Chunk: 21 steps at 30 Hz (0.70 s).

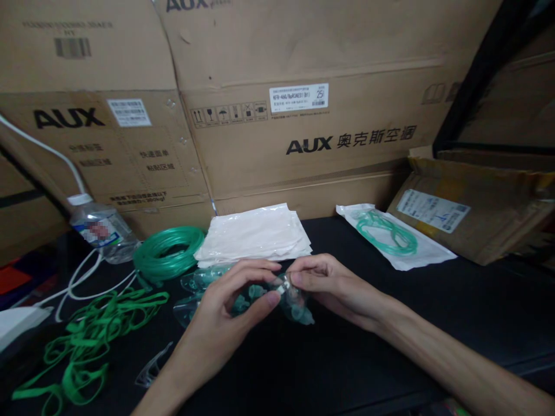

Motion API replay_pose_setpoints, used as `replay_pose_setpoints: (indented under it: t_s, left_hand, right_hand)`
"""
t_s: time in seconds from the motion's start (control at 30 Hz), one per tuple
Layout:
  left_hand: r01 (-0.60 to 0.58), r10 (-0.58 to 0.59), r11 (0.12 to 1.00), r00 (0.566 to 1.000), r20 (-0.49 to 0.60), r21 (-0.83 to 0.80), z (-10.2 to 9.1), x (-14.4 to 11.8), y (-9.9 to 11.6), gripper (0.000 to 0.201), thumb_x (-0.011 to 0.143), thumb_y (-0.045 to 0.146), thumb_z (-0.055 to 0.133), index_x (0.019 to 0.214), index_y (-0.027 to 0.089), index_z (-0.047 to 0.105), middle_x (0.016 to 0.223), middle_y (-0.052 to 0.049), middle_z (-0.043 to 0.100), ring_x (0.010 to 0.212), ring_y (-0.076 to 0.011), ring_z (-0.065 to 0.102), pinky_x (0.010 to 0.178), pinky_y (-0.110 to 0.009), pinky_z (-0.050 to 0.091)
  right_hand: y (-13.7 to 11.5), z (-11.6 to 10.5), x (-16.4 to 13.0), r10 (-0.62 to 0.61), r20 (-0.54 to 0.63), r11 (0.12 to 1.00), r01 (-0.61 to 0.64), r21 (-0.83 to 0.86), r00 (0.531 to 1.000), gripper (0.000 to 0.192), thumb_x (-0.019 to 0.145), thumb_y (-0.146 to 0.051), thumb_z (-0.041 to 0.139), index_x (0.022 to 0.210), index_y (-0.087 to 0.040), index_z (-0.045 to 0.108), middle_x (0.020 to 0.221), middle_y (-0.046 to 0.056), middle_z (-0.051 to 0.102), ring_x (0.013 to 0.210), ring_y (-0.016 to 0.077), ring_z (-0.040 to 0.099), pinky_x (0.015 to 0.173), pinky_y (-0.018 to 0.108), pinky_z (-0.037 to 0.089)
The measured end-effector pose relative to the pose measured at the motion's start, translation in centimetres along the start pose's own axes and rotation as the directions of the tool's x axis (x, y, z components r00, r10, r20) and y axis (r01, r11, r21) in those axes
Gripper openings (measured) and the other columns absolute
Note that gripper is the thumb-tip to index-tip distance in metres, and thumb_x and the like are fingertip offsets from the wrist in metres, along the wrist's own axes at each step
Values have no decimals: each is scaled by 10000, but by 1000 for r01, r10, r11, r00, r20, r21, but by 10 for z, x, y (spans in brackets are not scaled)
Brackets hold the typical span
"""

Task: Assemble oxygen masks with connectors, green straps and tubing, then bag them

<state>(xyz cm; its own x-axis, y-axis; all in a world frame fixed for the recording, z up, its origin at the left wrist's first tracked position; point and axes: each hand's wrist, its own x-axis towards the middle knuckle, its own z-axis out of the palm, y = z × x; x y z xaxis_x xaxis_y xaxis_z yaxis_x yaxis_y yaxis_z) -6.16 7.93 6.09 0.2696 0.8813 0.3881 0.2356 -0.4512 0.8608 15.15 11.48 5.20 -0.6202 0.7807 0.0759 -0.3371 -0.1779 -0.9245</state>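
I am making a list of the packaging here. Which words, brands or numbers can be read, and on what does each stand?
"AUX": left box.
"AUX 奥克斯空调": middle box.
"AUX", cut off: top box.
"25": white label; its other print is too small.
Bottle label, carton label, other stickers: blurred, unreadable.

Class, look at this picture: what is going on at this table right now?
A person holds a clear plastic mask with green parts over a black table, the left hand and right hand pinching it between their fingertips. Behind the hands lies a stack of clear plastic bags. To the left are a coil of green tubing, loose green straps and a water bottle. To the right lies a sealed bag with green tubing. Cardboard boxes stand behind.
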Motion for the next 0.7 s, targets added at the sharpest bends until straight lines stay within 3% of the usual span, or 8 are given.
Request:
replay_pose_setpoints:
  t_s: [0.13, 0.27, 0.37, 0.53, 0.63, 0.7]
  left_hand:
    - [110, -105, 993, 988, 116, -36, 1, 0, 5, 114, 906, 312, 675, 859, 209, 692, 907, -10, 672, 900, -156, 628, 854, -251, 481]
    - [290, -261, 952, 935, 239, -94, 5, 1, 8, 196, 898, 366, 665, 806, 194, 682, 808, 9, 606, 763, -134, 547, 700, -226, 430]
    - [358, -318, 926, 912, 258, -121, 7, 1, 6, 230, 881, 406, 672, 810, 189, 700, 746, 19, 572, 698, -125, 492, 649, -227, 385]
    - [361, -337, 915, 929, 152, -180, 4, 0, 2, 279, 887, 442, 656, 814, 175, 692, 681, 29, 534, 659, -124, 466, 636, -240, 349]
    - [346, -345, 913, 938, 46, -218, -1, 0, 2, 282, 897, 445, 649, 824, 174, 674, 636, 45, 492, 645, -121, 437, 643, -242, 335]
    - [340, -343, 911, 939, 30, -235, -2, 0, 2, 286, 904, 447, 643, 839, 170, 675, 626, 45, 493, 645, -122, 437, 647, -244, 337]
  right_hand:
    - [0, -1, 1, 82, -12, 994, -81, 73, 997, 200, 790, -292, 841, 814, -109, 764, 714, 9, 663, 618, 76, 549, 590, 201, 407]
    - [-2, 1, 2, 174, -2, 981, -173, 91, 985, 242, 710, -303, 898, 780, -107, 773, 690, 2, 657, 596, 62, 525, 570, 183, 390]
    - [-2, 2, 2, 193, -20, 979, -191, 66, 981, 237, 710, -310, 897, 770, -114, 778, 673, -6, 655, 579, 60, 504, 557, 182, 382]
    - [-4, 1, 0, 108, -87, 989, -116, -88, 990, 325, 864, -423, 761, 971, -116, 787, 857, 57, 716, 784, 122, 624, 697, 222, 461]
    - [-8, 3, -3, 40, -61, 987, -49, -151, 997, 434, 911, -496, 682, 1184, -162, 730, 1045, 94, 723, 971, 184, 657, 805, 287, 511]
    - [-10, 6, -6, 8, -25, 982, -12, -186, 1000, 485, 879, -488, 722, 1267, -200, 682, 1112, 91, 710, 976, 191, 661, 810, 311, 534]
